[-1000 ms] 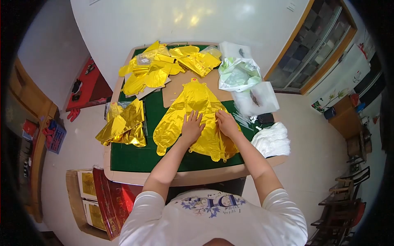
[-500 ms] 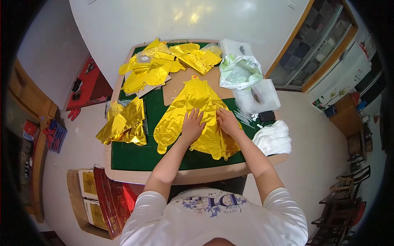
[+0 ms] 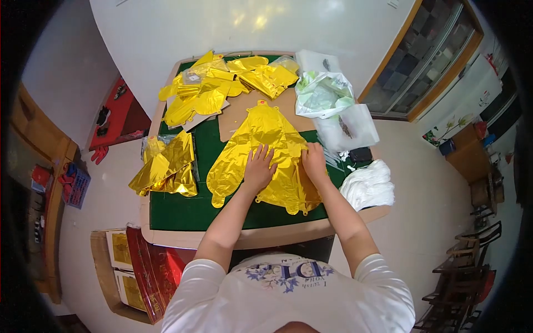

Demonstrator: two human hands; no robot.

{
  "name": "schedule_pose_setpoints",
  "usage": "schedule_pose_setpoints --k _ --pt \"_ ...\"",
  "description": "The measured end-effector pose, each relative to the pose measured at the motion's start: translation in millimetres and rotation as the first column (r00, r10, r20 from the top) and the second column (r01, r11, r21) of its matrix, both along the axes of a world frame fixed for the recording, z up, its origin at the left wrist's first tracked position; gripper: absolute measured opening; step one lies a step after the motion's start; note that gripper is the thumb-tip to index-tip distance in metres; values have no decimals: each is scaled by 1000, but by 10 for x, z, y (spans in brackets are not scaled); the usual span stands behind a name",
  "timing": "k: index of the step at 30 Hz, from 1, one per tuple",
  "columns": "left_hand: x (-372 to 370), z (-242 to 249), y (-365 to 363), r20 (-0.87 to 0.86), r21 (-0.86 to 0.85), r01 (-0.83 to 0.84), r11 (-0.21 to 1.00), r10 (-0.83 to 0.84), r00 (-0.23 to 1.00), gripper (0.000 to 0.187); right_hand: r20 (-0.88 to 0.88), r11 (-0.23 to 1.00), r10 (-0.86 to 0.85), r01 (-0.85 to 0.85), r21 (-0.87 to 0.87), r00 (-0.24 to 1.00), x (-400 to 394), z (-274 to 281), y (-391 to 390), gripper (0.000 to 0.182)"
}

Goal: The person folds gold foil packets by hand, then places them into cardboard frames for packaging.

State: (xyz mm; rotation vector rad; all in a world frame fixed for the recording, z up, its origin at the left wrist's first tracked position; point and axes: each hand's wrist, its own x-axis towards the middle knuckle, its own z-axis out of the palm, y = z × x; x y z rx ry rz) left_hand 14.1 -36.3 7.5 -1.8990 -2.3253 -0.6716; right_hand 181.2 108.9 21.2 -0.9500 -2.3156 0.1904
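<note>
A flat, uninflated gold foil balloon [image 3: 273, 129] lies on the green table top, partly over a sheet of cardboard, with its small tabbed neck pointing away from me. My left hand [image 3: 259, 168] rests flat on its middle, fingers spread. At the balloon's right edge, my right hand [image 3: 314, 162] has its fingers drawn together on the foil, which is creased and folded along that side. Just right of that hand lie some thin translucent sticks [image 3: 332, 157].
More gold foil balloons [image 3: 208, 91] are heaped at the back, and a folded bundle [image 3: 169, 166] sits at the left. On the right are a plastic bag [image 3: 325, 94], clear packaging [image 3: 352, 127], a black object [image 3: 361, 155] and a white string bundle [image 3: 367, 186].
My right hand has shifted slightly right and away from me, towards the balloon's edge, its fingers now closer together. My left hand stays on the foil.
</note>
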Motion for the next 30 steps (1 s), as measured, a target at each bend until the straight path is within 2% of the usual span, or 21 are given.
schedule_pose_setpoints --k 1,4,5,7,10,13,16,20,21,22,23,24,25,26,27,28,30 --pt "0 12 -3 2 -4 1 1000 -1 1000 52 45 993 -119 120 -18 992 -15 32 9 26" --pt "3 35 -3 -2 -22 -2 1000 2 1000 52 140 966 -216 233 -115 966 -75 94 46 25" --pt "1 41 -2 -4 -21 0 1000 0 1000 52 138 965 -219 235 -115 966 -97 113 61 25" --pt "3 47 -4 5 -36 -3 999 3 1000 52 270 928 -261 318 -195 927 -132 145 100 29" --pt "7 54 -7 9 -42 -5 999 6 1000 53 294 909 -250 328 -257 923 -177 96 205 26" --pt "7 61 -13 21 -31 -3 1000 4 1000 53 226 931 -297 334 -148 928 -204 27 237 18" --pt "3 47 -9 25 -25 0 1000 1 1000 53 261 950 -286 308 -47 922 -166 71 216 15" --pt "-3 31 1 31 -24 2 1000 -1 1000 54 211 965 -250 260 -23 945 -194 240 159 13" --pt "-1 32 3 34 -42 0 999 1 999 54 16 940 -141 139 -311 990 -212 331 110 13" --pt "-5 34 3 37 -59 -3 998 5 999 54 -203 837 -80 -45 -546 976 -241 385 76 14" --pt "-10 36 1 40 -58 -8 998 10 999 54 -572 676 -105 -363 -641 814 -275 256 86 17" --pt "-7 45 3 41 -61 -6 998 8 999 54 -569 676 -101 -364 -641 816 -262 159 74 17" --pt "-4 44 -1 42 -65 -1 998 4 999 54 -455 883 -57 -168 -439 888 -227 66 32 17" --pt "-6 49 0 41 -64 -2 998 5 999 54 -328 988 -60 9 -155 943 -192 -16 1 17" --pt "-10 53 3 44 -67 -3 998 6 999 54 -202 984 7 -43 -174 979 -131 -57 -9 22" --pt "-5 50 1 48 -73 -3 997 6 999 54 -201 984 8 -43 -174 980 -118 -123 -46 22" --pt "-7 41 4 41 -70 -4 998 6 999 54 20 997 23 -25 69 1000 -159 -177 -161 26"
